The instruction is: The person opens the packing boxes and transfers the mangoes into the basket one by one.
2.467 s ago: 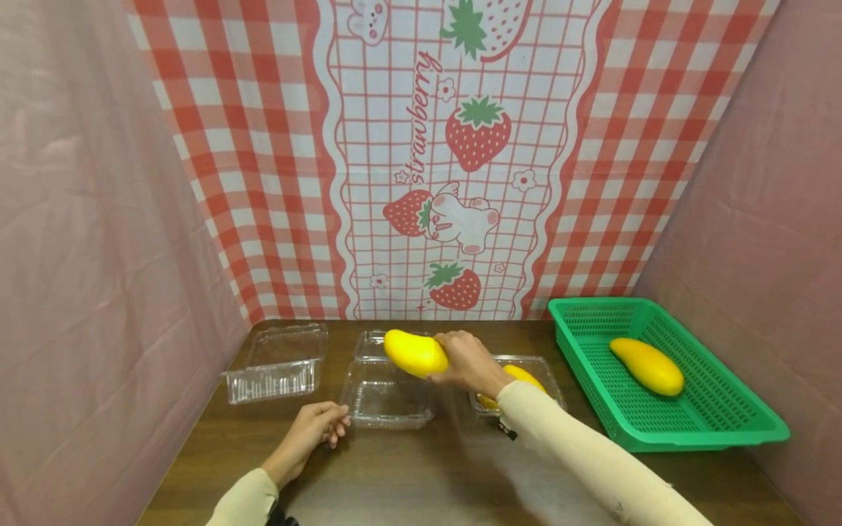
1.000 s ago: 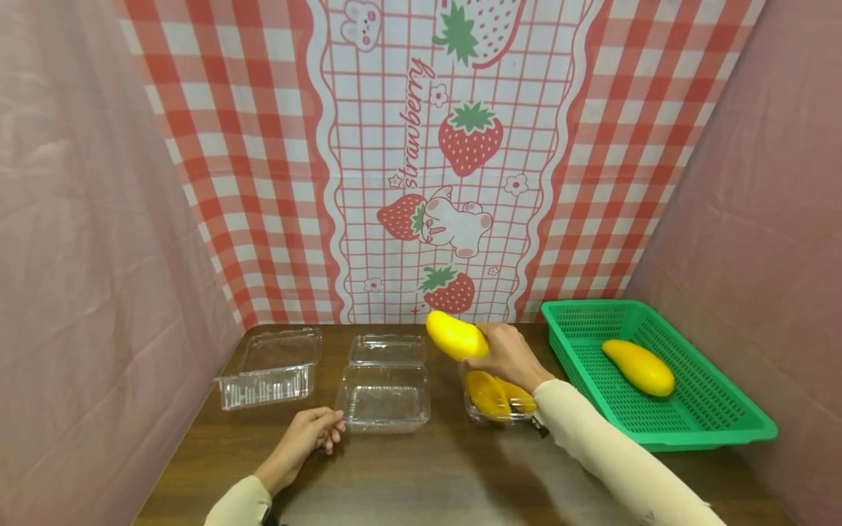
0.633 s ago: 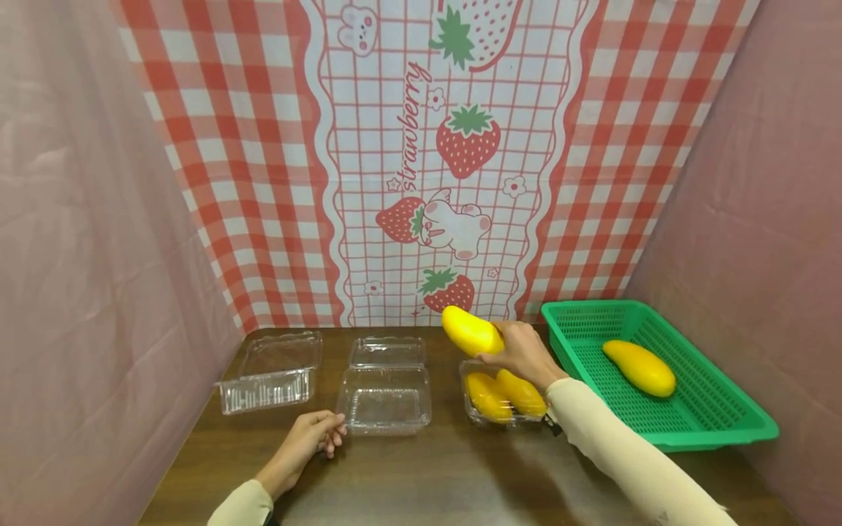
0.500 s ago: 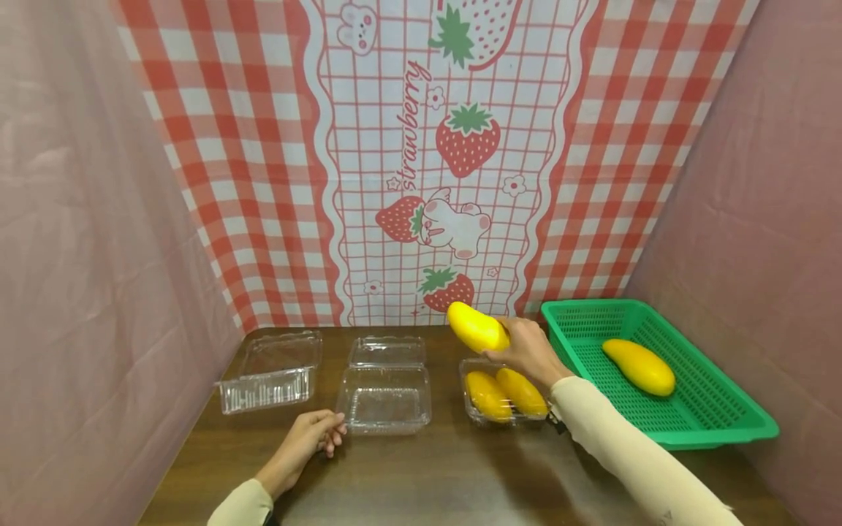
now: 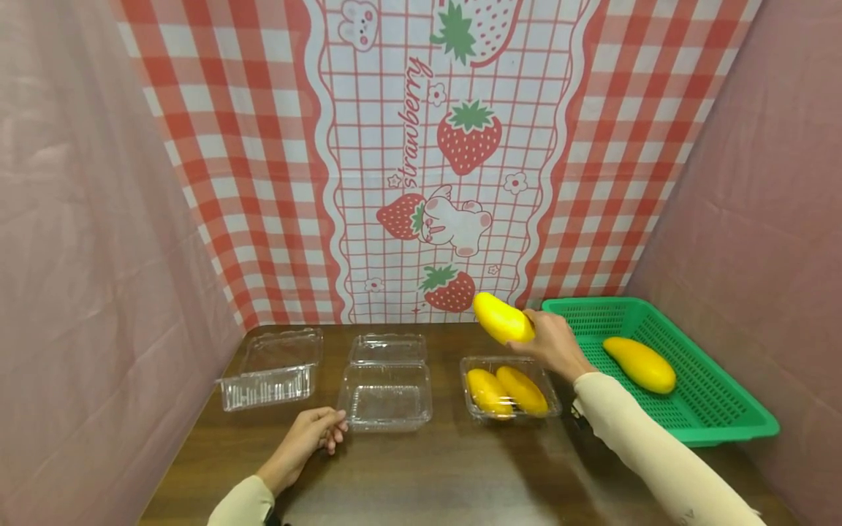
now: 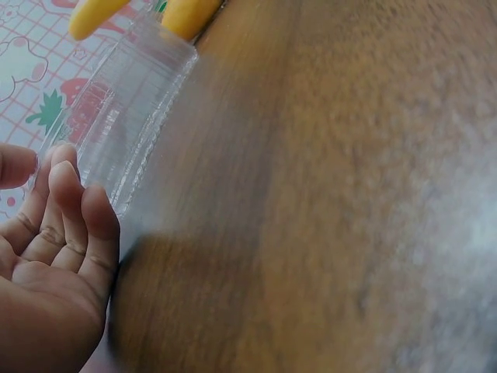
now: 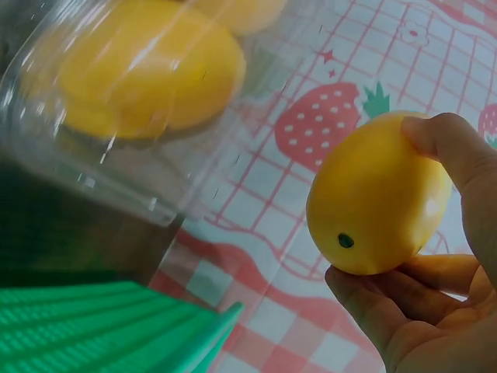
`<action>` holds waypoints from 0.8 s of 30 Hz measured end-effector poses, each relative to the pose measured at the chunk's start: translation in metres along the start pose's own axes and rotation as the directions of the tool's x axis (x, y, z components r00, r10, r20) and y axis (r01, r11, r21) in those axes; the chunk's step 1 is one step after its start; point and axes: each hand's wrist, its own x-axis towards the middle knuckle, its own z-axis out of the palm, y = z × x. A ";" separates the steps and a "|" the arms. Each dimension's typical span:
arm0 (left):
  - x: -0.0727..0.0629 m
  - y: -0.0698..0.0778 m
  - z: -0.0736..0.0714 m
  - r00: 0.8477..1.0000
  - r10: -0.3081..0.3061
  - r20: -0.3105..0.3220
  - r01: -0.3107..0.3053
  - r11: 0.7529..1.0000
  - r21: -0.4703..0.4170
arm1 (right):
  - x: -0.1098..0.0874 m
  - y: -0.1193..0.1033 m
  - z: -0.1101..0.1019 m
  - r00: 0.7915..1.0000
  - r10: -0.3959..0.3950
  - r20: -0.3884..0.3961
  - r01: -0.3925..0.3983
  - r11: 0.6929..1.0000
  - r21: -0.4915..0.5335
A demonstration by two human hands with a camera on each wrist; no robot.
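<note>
In the head view, my right hand (image 5: 555, 342) grips a yellow mango (image 5: 503, 318) by one end, raised above and behind the right clear plastic clamshell box (image 5: 555, 409). Two mangoes lie side by side in that box, the left mango (image 5: 487, 393) and the right mango (image 5: 522, 391). The right wrist view shows the thumb on top of the held mango (image 7: 377, 194) and fingers beneath, with a dark spot on its end. My left hand (image 5: 310, 442) rests on the table, fingers loosely curled, fingertips right at the front left corner of the middle clamshell box (image 5: 388, 425).
A green plastic basket (image 5: 743, 416) stands at the right with one mango (image 5: 641, 364) in it. Another lidded clear box (image 5: 266, 387) lies with its lid up at the back left. A checked strawberry cloth (image 5: 447, 146) hangs behind the brown wooden table (image 5: 421, 482).
My right hand has carried the mango rightward from over the middle box, past the right box, toward the basket and slightly up. My left hand has stayed beside the middle box.
</note>
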 end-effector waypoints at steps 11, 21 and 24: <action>0.000 0.000 0.001 1.000 0.002 0.002 -0.002 1.000 -0.005 | -0.002 0.020 -0.022 1.000 -0.004 -0.020 0.004 1.000 -0.017; 0.000 0.002 0.001 1.000 -0.004 -0.001 0.004 1.000 -0.008 | 0.002 0.038 -0.032 0.997 0.062 -0.053 -0.064 0.997 -0.038; 0.000 0.001 0.000 1.000 -0.005 -0.001 0.005 1.000 -0.009 | 0.002 0.045 -0.033 0.995 0.075 -0.067 -0.078 0.996 -0.042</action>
